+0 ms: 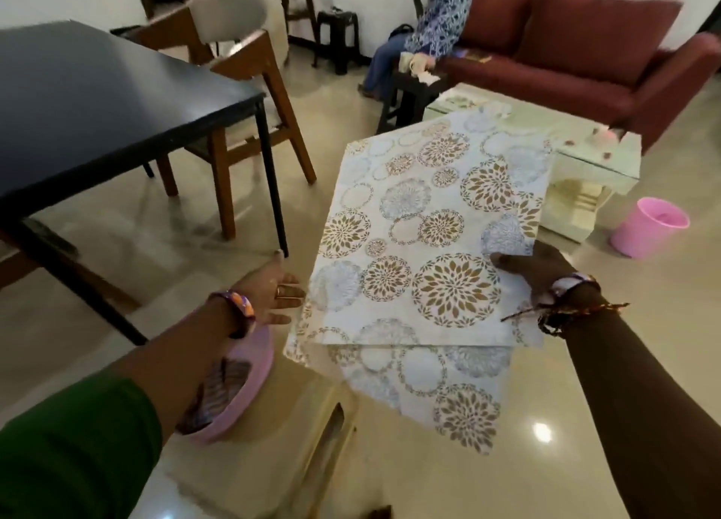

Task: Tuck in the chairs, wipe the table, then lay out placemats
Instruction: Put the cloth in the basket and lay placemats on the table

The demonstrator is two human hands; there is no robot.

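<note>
**A:** While you were between the stool and the dining surface [97, 101], where were the placemats [425, 245]?

**B:** In my right hand [546, 269]. Thumb on top, fingers underneath, pinching the stack at its near right edge. More than one mat: a lower one sagged out below the top sheet. Held flat and out over the floor, well apart from the surface.

**A:** Why flat?

**B:** My guess: the stack stays squared that way, so I could peel one off at a time.

**A:** Left hand [273, 288]?

**B:** Fingers spread, palm up, gripping nothing. It sat just beside the stack's left edge, not touching. Probably placed to support or take the top mat.

**A:** Surface state?

**B:** Dark top, bare as far as I could see. One wooden chair [234, 70] at the far corner looked partly under it. Couldn't judge the others.

**A:** Wiping kit?

**B:** Pink basin [242, 401] with a striped cloth in it, parked on the pale stool [304, 440] under my left forearm. Looked set aside, so I'd judge wiping done and mats next.
</note>
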